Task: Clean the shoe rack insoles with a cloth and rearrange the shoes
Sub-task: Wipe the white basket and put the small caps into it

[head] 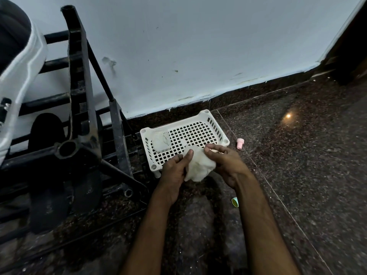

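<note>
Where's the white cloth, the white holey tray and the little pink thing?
white cloth (199,165): head view, middle of the bunched fabric.
white tray (196,132): head view, bare grid floor.
pink cap (239,143): head view, its side.

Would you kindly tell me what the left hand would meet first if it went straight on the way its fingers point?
Probably the white lattice tray just ahead: the left hand, holding the cloth, points at it, though its height above it is unclear.
</note>
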Available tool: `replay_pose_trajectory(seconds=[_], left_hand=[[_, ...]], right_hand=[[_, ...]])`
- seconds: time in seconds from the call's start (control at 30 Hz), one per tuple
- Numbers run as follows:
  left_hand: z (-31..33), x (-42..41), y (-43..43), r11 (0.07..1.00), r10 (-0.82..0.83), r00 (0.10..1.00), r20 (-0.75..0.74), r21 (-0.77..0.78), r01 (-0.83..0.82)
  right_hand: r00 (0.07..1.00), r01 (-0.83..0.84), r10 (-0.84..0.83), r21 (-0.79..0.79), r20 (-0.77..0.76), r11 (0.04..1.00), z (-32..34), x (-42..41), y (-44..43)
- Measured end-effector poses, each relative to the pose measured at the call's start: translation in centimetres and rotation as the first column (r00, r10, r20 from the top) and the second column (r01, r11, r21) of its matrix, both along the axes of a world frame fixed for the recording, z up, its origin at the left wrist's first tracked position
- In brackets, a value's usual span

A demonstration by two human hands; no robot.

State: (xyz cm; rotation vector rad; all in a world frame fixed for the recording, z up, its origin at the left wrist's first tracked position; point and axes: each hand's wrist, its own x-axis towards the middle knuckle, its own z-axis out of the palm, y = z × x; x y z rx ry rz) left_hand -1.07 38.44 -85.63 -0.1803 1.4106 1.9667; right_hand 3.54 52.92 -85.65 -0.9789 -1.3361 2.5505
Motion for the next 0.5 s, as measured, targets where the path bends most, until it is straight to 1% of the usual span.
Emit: replay_pose_trajectory(seconds=[0.07, 0.1, 0.13, 0.2, 0.23, 0.27, 0.33, 0.4, 0.47, 0.5], left_hand=[[0.3, 0.0, 0.2, 1.0, 0.022, 0.999, -0.033, -0.015, -0.023], [0.2, 0.0, 0.3, 0.999, 0.036, 0.998, -0.049, -0.026, -0.037], [0.3, -0.1, 0.5, 0.998, 0.051, 0.997, -0.058, -0.033, -0.053], [0.5, -0.2, 0.9, 0.995, 0.089, 0.994, -0.057, -0.034, -0.091], [0.5, -0.3, 1.0, 0.993, 0.107, 0.993, -0.056, -0.038, -0.109], [0.4, -0.4, 1.0, 0.991, 0.118, 0.992, -0.053, -0.049, -0.121], [0.1, -0.8, 0.8, 0.983, 0.141, 0.987, -0.079, -0.103, -0.149], [-0.6, -1.2, 0.3, 0.961, 0.183, 0.972, -0.147, -0.183, -0.209], [-1.1, -1.4, 0.0, 0.937, 0.195, 0.955, -0.224, -0.245, -0.248], [-1.2, -1.4, -0.1, 0.932, 0.189, 0.949, -0.253, -0.259, -0.255]], right_hand=[[0.994, 0.081, -0.09, -0.132, -0.064, 0.988, -0.2, 0.1, 0.1], [0.991, 0.08, -0.097, -0.176, -0.088, 0.981, -0.4, 0.1, 0.0], [0.994, 0.046, -0.062, -0.173, -0.089, 0.984, -0.5, 0.2, -0.1], [0.998, -0.064, 0.062, -0.072, -0.03, 0.995, -0.7, 0.5, -0.7], [0.996, -0.085, 0.085, -0.032, -0.006, 0.996, -0.7, 0.6, -1.0], [0.998, -0.065, 0.065, -0.012, 0.0, 0.998, -0.8, 0.7, -1.2], [0.999, 0.04, -0.039, 0.003, -0.026, 0.999, -0.7, 0.7, -1.1], [0.995, 0.1, -0.097, 0.118, -0.033, 0.988, -0.8, 0.7, -0.3], [0.994, 0.1, -0.086, 0.269, -0.065, 0.958, -1.0, 0.7, 0.3], [0.993, 0.103, -0.08, 0.317, -0.085, 0.943, -1.0, 0.6, 0.4]])
